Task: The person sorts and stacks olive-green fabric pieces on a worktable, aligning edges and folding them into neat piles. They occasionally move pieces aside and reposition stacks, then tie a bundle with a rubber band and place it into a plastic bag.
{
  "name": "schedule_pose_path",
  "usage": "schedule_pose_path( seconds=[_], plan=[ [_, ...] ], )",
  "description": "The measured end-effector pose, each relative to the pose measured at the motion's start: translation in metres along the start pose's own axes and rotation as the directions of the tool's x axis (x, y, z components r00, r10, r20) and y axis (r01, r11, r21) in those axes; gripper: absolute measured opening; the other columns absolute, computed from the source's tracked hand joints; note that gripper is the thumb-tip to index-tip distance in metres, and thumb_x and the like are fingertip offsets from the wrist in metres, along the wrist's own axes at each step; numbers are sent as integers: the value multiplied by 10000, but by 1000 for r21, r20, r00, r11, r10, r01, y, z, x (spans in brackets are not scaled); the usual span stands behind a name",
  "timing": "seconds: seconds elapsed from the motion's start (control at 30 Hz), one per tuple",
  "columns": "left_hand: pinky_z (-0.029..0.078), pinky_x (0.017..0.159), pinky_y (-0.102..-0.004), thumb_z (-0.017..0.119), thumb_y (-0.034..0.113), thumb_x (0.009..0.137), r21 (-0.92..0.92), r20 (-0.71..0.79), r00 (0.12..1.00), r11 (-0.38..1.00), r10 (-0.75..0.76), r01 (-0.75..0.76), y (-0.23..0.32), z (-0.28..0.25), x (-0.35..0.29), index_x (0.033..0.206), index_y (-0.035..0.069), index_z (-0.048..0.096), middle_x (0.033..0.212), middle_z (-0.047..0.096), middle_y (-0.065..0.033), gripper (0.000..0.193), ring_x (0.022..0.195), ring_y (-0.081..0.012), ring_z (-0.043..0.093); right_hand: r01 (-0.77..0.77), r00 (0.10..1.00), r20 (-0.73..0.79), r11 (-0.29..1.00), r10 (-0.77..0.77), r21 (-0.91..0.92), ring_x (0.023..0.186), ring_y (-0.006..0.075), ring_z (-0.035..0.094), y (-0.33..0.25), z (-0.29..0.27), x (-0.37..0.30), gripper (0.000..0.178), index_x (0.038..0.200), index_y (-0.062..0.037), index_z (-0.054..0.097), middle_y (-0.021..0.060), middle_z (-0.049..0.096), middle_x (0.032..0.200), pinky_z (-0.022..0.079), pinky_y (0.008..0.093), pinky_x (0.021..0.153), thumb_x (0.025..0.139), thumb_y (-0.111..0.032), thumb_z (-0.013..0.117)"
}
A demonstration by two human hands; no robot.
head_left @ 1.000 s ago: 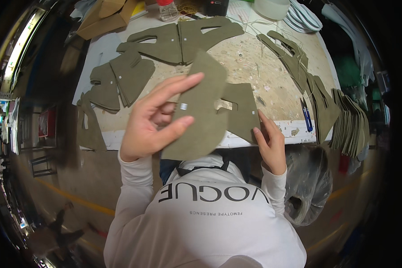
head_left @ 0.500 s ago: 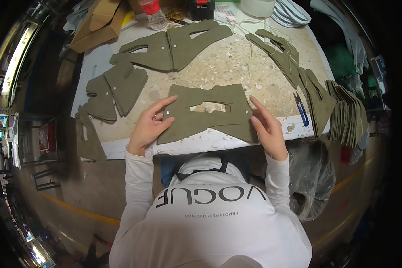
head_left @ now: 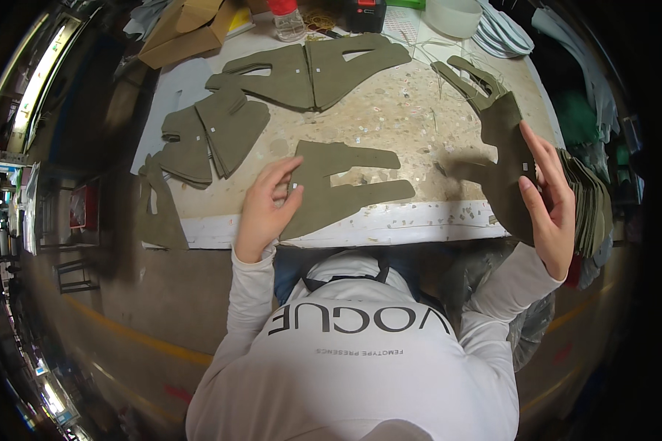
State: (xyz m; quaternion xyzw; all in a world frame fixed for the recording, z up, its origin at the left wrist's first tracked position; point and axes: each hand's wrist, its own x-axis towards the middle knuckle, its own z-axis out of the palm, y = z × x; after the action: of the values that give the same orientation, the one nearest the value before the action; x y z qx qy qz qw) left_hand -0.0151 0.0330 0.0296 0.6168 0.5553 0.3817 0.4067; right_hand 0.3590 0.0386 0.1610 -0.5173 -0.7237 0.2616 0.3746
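My left hand (head_left: 266,209) rests at the left edge of an olive-green fabric piece (head_left: 320,195) near the table's front edge, thumb and index finger apart and touching it. Two prongs of this piece point right. At the right side, my right hand (head_left: 553,202) holds a matching olive piece (head_left: 509,140) by its right edge, above other olive pieces. Motion smears its left-pointing prong. Both pieces carry a small white label. Farther back on the table lie a wide pair of olive pieces (head_left: 283,73) and, at left, a smaller stacked pair (head_left: 232,132).
The worn table (head_left: 375,132) has thread bits on it. A neat stack of olive pieces (head_left: 592,202) stands at the right edge. Along the back are a cardboard box (head_left: 187,37), a red-lidded jar (head_left: 288,22), a white tub (head_left: 454,18) and folded pale pieces (head_left: 502,33).
The two front pieces, side by side before, are now apart. My right hand has carried its piece right, covering the blue snips. My left hand stays at the other piece; the whole view has shifted slightly.
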Motion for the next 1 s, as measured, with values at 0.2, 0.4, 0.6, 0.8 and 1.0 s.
schedule_pose_path(
  seconds=[0.2,0.4,0.6,0.8,1.0],
  plan=[
    [514,913,-281,477,115,1006,-412,33,997,908,-70,77,21,14,-11,1426,7,471,1277,589,-110,434,1045,-176,639,129,985,133,982,-111,-135,1052,427,600,-4,103,11,561,1365,60,482,244,537,1249,488,419,914,807,35,539],
    [556,766,-270,380,278,1071,-484,40,973,848,-227,218,18,26,-13,1449,26,454,1228,605,-139,459,909,-159,656,101,961,249,992,-118,80,953,433,631,-23,211,10,583,1387,55,456,272,510,1268,524,440,828,813,33,557],
    [443,641,-207,630,94,926,27,-64,997,999,-38,40,12,24,-14,1349,75,584,1288,579,-73,426,776,-73,495,43,979,187,983,-77,177,825,217,668,6,197,20,522,1391,-63,529,169,564,1228,549,316,723,878,15,585],
    [441,690,-172,681,-2,846,-1,-74,997,1000,-24,24,12,12,-12,1291,101,642,1321,548,-62,458,796,-72,461,12,997,-77,993,-3,118,751,170,626,48,175,28,370,1260,-64,638,121,622,1112,512,259,599,896,-12,601],
    [460,638,-237,781,94,783,280,-223,974,960,48,17,3,15,-10,1134,71,676,1093,579,-58,366,763,-115,514,87,994,-60,996,-86,15,953,281,578,53,185,24,273,1125,-50,687,116,617,1023,496,346,790,857,-31,637]
  ],
)
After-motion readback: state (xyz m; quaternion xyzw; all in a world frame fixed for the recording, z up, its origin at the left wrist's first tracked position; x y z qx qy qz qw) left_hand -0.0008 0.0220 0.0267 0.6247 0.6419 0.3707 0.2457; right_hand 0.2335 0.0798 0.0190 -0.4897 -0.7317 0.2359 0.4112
